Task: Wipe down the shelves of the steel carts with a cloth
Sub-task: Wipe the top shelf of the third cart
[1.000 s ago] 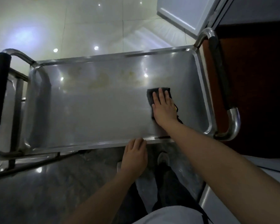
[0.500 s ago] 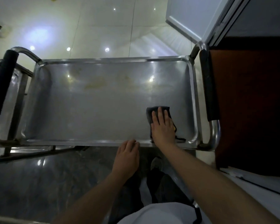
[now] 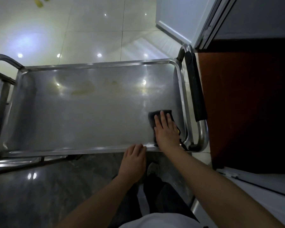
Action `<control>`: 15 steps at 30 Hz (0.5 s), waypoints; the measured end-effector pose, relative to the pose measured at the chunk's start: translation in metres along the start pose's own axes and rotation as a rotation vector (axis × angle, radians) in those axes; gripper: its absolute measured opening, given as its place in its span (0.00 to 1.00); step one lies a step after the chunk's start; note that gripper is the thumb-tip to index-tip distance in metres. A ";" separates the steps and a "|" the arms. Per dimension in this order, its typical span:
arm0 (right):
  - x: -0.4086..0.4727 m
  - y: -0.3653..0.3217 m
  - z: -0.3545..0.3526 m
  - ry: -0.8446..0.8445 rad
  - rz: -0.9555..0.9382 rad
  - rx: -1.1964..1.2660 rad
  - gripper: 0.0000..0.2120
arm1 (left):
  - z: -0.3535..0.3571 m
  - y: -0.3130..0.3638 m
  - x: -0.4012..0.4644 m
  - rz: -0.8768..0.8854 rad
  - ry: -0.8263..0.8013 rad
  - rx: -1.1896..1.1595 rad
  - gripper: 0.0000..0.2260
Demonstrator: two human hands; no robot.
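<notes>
A: So, where is the cloth (image 3: 156,117) sitting?

B: Flat on the top shelf (image 3: 92,116) of the steel cart (image 3: 95,64), in the near right corner, just beside the raised right rim. It is dark, and only its far and left edges show, since the right hand (image 3: 166,131) covers most of it.

A: How does that hand lie?

B: Palm down, fingers straight and close together, pressing the cloth onto the steel. Nothing is curled round the fabric. The wrist crosses the shelf's near rim.

A: And the other hand?

B: The left hand (image 3: 134,162) rests on the near rim, a little left of the right one. Its fingers bend over the edge, with the fingertips touching the metal lip. I cannot tell whether it truly grips the rim or only leans on it.

A: What about the shelf itself?

B: Yellowish smudges (image 3: 83,89) sit toward the far side, left of centre, well apart from the cloth. Ceiling lights show as bright spots in the steel.

A: Anything around the cart?

B: A black-padded handle (image 3: 195,89) runs along the right end, near a dark reddish panel (image 3: 247,104). Another steel handle (image 3: 5,60) curves at the far left. Pale glossy floor tiles (image 3: 92,30) lie beyond the cart, darker floor (image 3: 39,195) nearer.
</notes>
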State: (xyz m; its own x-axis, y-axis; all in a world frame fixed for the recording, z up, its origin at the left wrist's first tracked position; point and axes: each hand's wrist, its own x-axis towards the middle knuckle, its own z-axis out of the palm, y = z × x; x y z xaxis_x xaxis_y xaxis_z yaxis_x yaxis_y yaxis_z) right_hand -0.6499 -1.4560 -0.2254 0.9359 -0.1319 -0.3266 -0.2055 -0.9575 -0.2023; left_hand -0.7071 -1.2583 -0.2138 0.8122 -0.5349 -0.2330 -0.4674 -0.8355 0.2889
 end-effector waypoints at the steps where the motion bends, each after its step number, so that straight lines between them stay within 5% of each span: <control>1: 0.015 -0.001 -0.005 0.008 0.004 0.002 0.28 | 0.002 -0.001 -0.001 0.002 0.010 0.000 0.21; 15: 0.080 0.036 -0.039 0.080 0.118 -0.009 0.27 | 0.012 -0.002 -0.005 0.017 0.082 0.002 0.21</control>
State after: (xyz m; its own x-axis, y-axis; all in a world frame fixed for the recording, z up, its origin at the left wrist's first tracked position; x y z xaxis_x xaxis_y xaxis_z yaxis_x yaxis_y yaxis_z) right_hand -0.5708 -1.5107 -0.2232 0.9253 -0.2633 -0.2729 -0.3132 -0.9364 -0.1583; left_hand -0.7150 -1.2554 -0.2242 0.8297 -0.5373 -0.1514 -0.4823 -0.8265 0.2903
